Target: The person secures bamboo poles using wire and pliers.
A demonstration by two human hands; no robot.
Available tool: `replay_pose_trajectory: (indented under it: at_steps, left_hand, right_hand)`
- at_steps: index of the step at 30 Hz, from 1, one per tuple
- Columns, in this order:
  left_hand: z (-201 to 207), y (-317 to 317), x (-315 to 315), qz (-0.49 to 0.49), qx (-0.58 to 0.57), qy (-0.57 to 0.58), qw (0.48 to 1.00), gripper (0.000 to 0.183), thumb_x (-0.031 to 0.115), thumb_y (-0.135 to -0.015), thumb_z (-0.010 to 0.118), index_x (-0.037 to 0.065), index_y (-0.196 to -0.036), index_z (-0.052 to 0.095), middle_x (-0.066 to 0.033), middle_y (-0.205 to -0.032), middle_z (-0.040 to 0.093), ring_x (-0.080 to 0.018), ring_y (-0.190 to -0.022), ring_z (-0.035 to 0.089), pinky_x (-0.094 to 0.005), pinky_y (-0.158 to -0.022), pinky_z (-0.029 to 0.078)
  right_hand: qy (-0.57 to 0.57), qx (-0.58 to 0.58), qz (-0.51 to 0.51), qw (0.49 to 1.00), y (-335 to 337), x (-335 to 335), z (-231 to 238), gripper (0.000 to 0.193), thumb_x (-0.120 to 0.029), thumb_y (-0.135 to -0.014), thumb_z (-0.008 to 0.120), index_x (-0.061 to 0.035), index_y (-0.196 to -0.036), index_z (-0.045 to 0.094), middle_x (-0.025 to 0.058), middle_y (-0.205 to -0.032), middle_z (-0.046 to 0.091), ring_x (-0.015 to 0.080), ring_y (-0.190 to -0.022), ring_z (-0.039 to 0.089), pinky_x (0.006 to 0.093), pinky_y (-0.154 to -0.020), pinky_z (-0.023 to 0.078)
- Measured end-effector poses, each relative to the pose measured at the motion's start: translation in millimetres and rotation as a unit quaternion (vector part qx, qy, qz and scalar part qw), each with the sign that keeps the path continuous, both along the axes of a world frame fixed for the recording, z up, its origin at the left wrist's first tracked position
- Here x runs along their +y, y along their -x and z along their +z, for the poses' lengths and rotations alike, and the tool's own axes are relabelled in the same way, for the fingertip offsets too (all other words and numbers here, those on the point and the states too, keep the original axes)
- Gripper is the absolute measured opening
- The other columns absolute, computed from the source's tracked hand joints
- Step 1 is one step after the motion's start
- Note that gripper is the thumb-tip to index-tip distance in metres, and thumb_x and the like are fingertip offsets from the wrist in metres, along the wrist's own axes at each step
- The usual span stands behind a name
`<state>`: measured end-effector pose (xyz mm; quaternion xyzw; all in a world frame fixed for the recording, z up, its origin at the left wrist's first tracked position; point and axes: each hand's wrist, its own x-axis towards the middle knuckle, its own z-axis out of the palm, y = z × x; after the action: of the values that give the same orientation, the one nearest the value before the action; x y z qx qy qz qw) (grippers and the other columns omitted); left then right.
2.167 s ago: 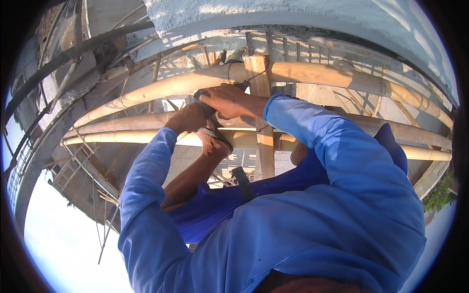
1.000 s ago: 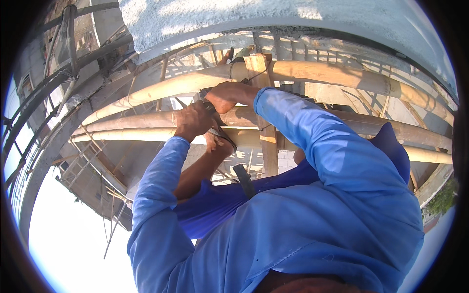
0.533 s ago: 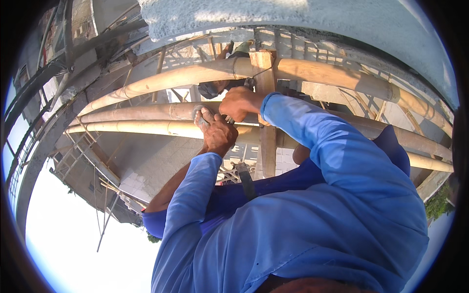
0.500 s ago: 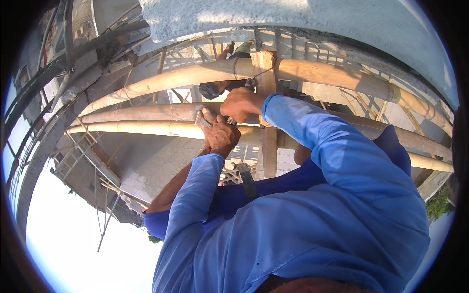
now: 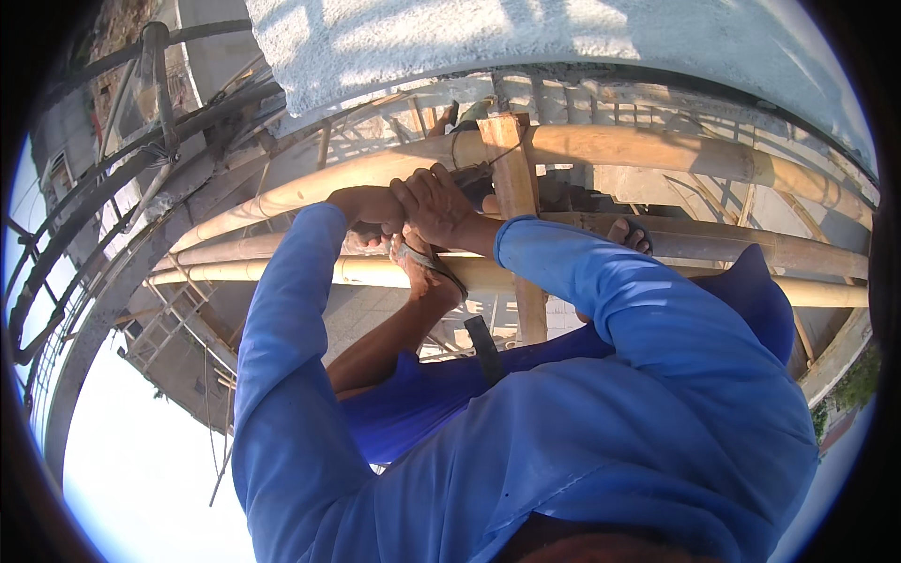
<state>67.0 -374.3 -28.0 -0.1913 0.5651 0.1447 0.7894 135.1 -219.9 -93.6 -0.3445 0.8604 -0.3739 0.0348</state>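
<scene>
My left hand [image 5: 368, 208] is closed in a fist above the bamboo poles, left of a squared wooden post [image 5: 511, 188]. Right against it, my right hand [image 5: 434, 205] has its fingers bent over, touching the left hand. Whatever the hands grip is hidden between the fingers. A thin dark wire tie [image 5: 502, 158] crosses the post where it meets the upper bamboo pole [image 5: 648, 150]; a dark strand runs from there toward my right hand. Below my hands, my sandalled left foot [image 5: 422, 267] rests on the poles.
A middle bamboo pole [image 5: 732, 240] and a lower bamboo pole [image 5: 361, 271] run side by side under me. My other foot [image 5: 629, 235] stands right of the post. A rough pale concrete slab [image 5: 450, 47] overhangs ahead; dark scaffold poles [image 5: 155, 94] stand at left. A person is partly visible below.
My left hand has moved up and left, away from beside my left foot, with the elbow swung outward. My right hand has shifted slightly left and now meets it. Both feet show more fully.
</scene>
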Motion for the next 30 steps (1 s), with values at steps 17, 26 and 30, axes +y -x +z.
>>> replay_pose_trajectory:
  at_steps: [17,26,30]
  left_hand:
    - [28,-74,11,-0.389,0.598,0.068,0.698,0.031,0.023,-0.077,0.058,0.004,-0.101,0.050,-0.0120,-0.091,0.055,-0.0276,-0.093,0.053,-0.0392,-0.081,0.040]
    - [-5,-59,-13,-0.297,0.384,-0.059,0.872,0.025,0.016,-0.078,0.055,-0.001,-0.095,0.059,-0.0172,-0.082,0.065,-0.0249,-0.072,0.065,-0.0389,-0.060,0.051]
    - [1,-37,-2,-0.019,0.056,-0.022,0.998,0.021,0.008,-0.066,0.060,-0.005,-0.081,0.062,-0.0140,-0.068,0.062,-0.0211,-0.057,0.061,-0.0348,-0.045,0.048]
  right_hand:
    - [-0.098,-0.277,0.233,0.927,57,-16,12,0.030,-0.009,-0.068,0.060,-0.0023,-0.096,0.051,0.0205,-0.087,0.063,0.0354,-0.082,0.063,0.0436,-0.069,0.050]
    - [-0.056,0.038,0.073,0.995,-4,6,-14,0.025,-0.013,-0.081,0.054,-0.0098,-0.106,0.051,0.0083,-0.096,0.056,0.0255,-0.089,0.057,0.0395,-0.078,0.043]
    - [-0.016,0.069,0.018,0.997,-18,9,-14,0.024,-0.020,-0.080,0.053,-0.0135,-0.103,0.053,0.0043,-0.095,0.053,0.0202,-0.090,0.054,0.0370,-0.079,0.041]
